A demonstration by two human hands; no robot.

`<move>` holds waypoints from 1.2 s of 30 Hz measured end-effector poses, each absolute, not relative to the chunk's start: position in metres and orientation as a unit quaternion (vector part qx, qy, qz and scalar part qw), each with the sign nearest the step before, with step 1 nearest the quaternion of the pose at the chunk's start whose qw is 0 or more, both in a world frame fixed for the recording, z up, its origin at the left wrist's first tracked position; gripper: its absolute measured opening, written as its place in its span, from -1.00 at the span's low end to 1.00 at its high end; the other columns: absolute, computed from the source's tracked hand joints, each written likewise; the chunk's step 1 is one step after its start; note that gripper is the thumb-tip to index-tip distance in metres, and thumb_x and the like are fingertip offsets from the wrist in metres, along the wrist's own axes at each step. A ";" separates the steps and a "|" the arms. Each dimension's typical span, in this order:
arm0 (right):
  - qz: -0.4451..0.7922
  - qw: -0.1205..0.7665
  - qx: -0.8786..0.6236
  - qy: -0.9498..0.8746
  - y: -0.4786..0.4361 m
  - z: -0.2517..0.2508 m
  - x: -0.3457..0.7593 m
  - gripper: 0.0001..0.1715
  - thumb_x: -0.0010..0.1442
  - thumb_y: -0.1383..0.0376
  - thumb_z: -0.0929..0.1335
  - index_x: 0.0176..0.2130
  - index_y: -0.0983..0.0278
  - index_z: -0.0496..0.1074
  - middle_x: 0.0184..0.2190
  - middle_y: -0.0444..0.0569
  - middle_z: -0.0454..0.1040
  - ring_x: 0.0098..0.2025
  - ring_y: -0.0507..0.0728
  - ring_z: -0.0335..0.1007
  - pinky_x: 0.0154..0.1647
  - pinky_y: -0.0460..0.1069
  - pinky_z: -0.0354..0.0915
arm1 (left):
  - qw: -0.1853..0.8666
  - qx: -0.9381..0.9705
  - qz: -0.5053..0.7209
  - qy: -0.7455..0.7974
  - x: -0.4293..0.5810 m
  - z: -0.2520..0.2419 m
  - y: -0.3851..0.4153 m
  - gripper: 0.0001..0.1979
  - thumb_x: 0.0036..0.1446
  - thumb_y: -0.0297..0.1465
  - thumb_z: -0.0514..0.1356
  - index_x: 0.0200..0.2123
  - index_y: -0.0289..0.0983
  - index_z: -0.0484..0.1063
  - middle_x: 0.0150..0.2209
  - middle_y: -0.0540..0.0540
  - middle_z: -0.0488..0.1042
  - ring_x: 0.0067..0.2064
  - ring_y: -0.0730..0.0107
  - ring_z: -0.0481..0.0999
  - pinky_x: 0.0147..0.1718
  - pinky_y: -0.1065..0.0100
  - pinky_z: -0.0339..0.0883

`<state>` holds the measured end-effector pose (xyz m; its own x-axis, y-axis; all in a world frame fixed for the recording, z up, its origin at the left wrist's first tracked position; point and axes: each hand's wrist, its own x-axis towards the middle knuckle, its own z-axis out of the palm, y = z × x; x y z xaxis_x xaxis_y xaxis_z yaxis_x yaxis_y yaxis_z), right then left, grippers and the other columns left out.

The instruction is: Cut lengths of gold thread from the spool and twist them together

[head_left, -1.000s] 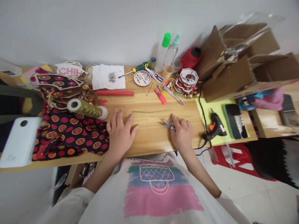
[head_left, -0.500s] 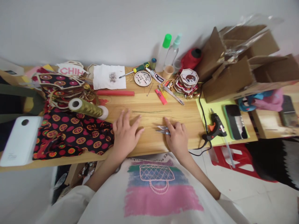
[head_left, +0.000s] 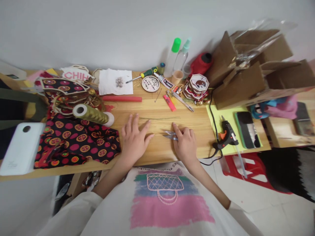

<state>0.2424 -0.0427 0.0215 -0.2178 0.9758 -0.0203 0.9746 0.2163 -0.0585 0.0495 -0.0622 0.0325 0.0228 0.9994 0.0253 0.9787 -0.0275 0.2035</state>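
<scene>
The olive thread strands (head_left: 159,118) lie stretched on the wooden table (head_left: 157,152), beyond both hands. Compared with one second ago, the left hand (head_left: 135,139) has shifted rightward and the right hand (head_left: 185,141) leftward, so the hands are closer together; I judge that both attend to these strands. The left hand is spread flat near their left end, holding nothing. The right hand grips the thread snips (head_left: 169,135) on the near side of the strands, its index finger extended; whether this fingertip touches a fine thread, I cannot tell. The thread spool (head_left: 94,114) lies left of the strands.
</scene>
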 end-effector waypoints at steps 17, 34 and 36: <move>0.018 -0.008 -0.640 -0.768 -0.027 0.021 0.237 -0.43 0.22 0.33 0.22 0.21 0.25 0.24 -0.26 0.11 0.36 -0.23 0.23 0.15 -0.23 0.05 0.07 | 0.054 0.710 0.084 0.697 0.050 0.027 -0.057 -0.51 0.17 -0.15 0.08 0.15 -0.11 0.29 0.27 -0.37 0.06 0.29 -0.21 0.00 0.07 -0.15 0.06; 0.016 -0.004 -0.646 -0.763 -0.027 0.022 0.235 -0.44 0.22 0.33 0.22 0.20 0.20 0.25 -0.25 0.11 0.39 -0.20 0.23 0.20 -0.23 0.05 0.07 | 0.086 0.760 0.107 0.635 0.055 0.033 -0.051 -0.57 0.15 -0.18 0.13 0.10 -0.03 0.35 0.30 -0.27 0.02 0.32 -0.15 -0.06 0.14 -0.14 0.00; 0.012 0.000 -0.645 -0.764 -0.027 0.021 0.235 -0.45 0.22 0.33 0.22 0.19 0.20 0.26 -0.25 0.11 0.39 -0.21 0.23 0.20 -0.24 0.05 0.07 | 0.089 0.766 0.116 0.626 0.056 0.032 -0.048 -0.57 0.15 -0.18 0.14 0.10 -0.03 0.35 0.29 -0.27 0.04 0.32 -0.15 -0.06 0.14 -0.14 -0.02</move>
<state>0.2351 -0.0274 0.0212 -0.1680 0.9857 -0.0154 0.9857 0.1677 -0.0189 0.0564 -0.0477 0.0322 0.1903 0.9795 0.0664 0.9384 -0.2014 0.2808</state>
